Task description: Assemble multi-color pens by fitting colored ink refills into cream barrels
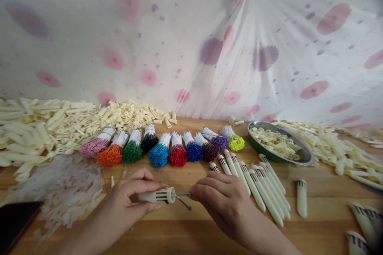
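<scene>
My left hand [136,194] pinches a cream slotted pen barrel [160,195] that lies sideways, its open end pointing right. Bits of red show at the barrel's edges. A thin refill with a purple tip [186,204] sticks out of the open end, slanting down to the right. My right hand [223,195] is closed on a thin greyish rod [181,194] whose point reaches the barrel's opening; its exact kind is unclear. Behind both hands stands a row of refill bundles, among them light blue [158,155], red [177,155] and purple [219,142] ones.
Cream barrels [36,135] and small slotted parts [131,115] are heaped at the left, near clear plastic pieces [68,183] and a dark flat object [18,223]. Assembled multicolour pens [266,191] lie right, before a metal-rimmed bowl [305,153] of slotted parts. A flowered sheet hangs behind.
</scene>
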{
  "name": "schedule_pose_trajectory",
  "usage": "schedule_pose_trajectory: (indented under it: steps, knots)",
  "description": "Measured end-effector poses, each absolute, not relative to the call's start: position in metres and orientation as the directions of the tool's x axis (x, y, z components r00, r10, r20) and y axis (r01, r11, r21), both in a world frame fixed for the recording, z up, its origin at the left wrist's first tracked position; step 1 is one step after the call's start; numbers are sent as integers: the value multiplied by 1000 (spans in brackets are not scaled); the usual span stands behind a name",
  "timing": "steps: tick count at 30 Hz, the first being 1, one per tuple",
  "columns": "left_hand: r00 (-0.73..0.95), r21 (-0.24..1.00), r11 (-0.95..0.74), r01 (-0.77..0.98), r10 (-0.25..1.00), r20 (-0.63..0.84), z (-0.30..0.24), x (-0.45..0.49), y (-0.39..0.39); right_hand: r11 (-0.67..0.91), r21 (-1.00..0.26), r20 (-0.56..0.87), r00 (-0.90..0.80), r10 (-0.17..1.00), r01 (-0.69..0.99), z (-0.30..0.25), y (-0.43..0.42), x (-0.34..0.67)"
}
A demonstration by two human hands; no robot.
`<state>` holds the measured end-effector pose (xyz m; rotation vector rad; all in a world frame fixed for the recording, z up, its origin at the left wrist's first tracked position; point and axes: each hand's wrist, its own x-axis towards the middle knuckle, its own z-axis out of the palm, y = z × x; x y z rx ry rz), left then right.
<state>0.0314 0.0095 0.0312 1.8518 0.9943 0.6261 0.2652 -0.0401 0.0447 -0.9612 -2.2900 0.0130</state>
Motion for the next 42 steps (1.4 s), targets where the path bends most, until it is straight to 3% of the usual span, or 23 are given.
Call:
schedule_pose_trajectory:
  steps: [21, 29, 32, 35, 38, 42]
  knots:
    - [544, 898, -192, 395, 837, -60, 38, 33, 0, 785, -153, 594, -579, 559, 600, 40, -48, 264]
    - [472, 895, -245, 372, 880, 45, 33, 33, 2, 783, -72, 600, -600, 528, 617, 47, -44, 269]
    - [405, 864, -302, 403, 906, 128, 31, 33, 4, 655, -143, 514, -510, 690, 742, 38, -31, 274]
    - [356, 835, -353, 421, 912, 206, 28, 32, 5, 262, -145, 207, -229, 951, 954, 19, -17, 275]
    - [337, 798, -415, 437, 898, 282, 23, 32, 8, 62, -80, 83, -55, 995, 995, -3, -8, 270]
    - [339, 775, -436, 457, 891, 302, 17, 31, 12, -13, -52, 29, 15, 999, 999, -17, -7, 262]
